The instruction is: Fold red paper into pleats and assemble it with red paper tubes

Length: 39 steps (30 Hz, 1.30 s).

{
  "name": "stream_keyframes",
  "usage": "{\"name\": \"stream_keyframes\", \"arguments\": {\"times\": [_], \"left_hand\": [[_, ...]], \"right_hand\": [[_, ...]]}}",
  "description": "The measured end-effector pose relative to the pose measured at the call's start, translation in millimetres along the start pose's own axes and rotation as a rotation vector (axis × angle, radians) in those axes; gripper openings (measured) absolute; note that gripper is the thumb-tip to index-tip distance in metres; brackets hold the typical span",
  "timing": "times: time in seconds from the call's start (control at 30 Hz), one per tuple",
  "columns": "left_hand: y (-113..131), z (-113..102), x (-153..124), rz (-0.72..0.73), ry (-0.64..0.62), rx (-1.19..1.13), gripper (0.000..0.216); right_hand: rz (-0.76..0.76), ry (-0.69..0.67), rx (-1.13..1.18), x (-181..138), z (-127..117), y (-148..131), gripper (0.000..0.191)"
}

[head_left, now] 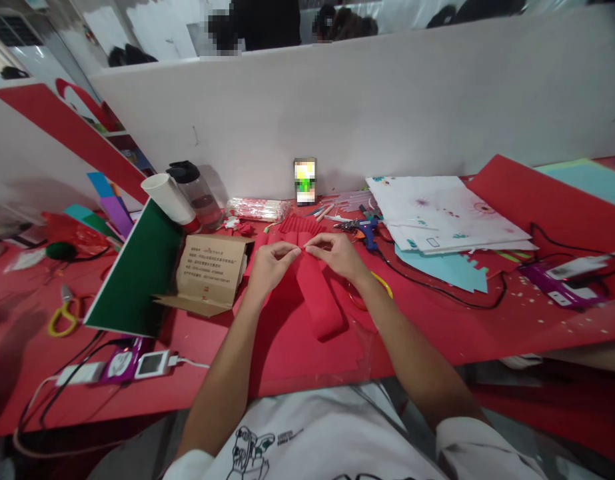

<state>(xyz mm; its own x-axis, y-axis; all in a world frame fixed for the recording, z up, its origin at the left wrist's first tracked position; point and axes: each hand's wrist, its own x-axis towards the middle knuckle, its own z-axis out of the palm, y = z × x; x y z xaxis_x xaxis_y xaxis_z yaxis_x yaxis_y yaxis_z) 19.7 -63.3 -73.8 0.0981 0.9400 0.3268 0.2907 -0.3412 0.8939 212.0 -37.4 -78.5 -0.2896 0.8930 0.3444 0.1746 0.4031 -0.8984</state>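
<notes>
I have my left hand (273,267) and right hand (341,257) pinching the red paper (320,303) at its far end, and pulling unevenly could tear it.

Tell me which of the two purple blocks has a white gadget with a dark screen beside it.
The left purple block, just in front of the green board: the white gadget sits beside it. The right purple block shows no such screen.

A bottle (206,205) stands beside a white roll (168,197). A lit phone (306,181) stands near the white partition (347,107). Printed sheets (444,210) partly cover blue paper (444,268).
</notes>
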Motion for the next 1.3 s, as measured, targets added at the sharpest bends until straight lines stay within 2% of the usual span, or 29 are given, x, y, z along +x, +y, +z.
{"name": "stream_keyframes", "arguments": {"times": [0.23, 0.37, 0.53, 0.63, 0.8, 0.97, 1.2, 1.3], "left_hand": [[1.3, 2.8, -1.4, 0.023, 0.038, 0.138, 0.018], [0.6, 2.7, -0.7, -0.001, 0.061, 0.110, 0.017], [-0.7, 1.3, 1.3, 0.006, -0.010, 0.011, 0.020], [-0.8, 0.9, 1.6, 0.015, -0.011, 0.018, 0.020], [-3.1, -0.2, 0.6, 0.076, -0.010, 0.138, 0.017], [1.4, -1.8, -2.0, 0.125, 0.036, 0.249, 0.016], [3.1, 1.2, -0.6, 0.051, 0.005, 0.039, 0.024], [-1.4, 2.0, 2.0, 0.021, 0.017, -0.030, 0.023]], "right_hand": [[0.005, -0.017, -0.031, 0.3, 1.0, 3.5, 0.017], [0.014, -0.036, -0.025, 0.4, -1.4, 2.0, 0.019], [0.034, -0.013, -0.024, 0.3, -3.9, 0.1, 0.021], [0.025, -0.012, -0.032, 0.8, -3.8, 0.2, 0.021], [-0.020, 0.008, -0.026, 1.9, -3.7, 1.2, 0.021], [-0.067, -0.031, -0.001, -0.7, -2.0, -4.7, 0.015], [-0.130, 0.057, -0.063, -3.1, 0.8, -8.1, 0.010], [-0.124, 0.035, -0.027, -3.1, 0.9, -7.3, 0.011]]}}
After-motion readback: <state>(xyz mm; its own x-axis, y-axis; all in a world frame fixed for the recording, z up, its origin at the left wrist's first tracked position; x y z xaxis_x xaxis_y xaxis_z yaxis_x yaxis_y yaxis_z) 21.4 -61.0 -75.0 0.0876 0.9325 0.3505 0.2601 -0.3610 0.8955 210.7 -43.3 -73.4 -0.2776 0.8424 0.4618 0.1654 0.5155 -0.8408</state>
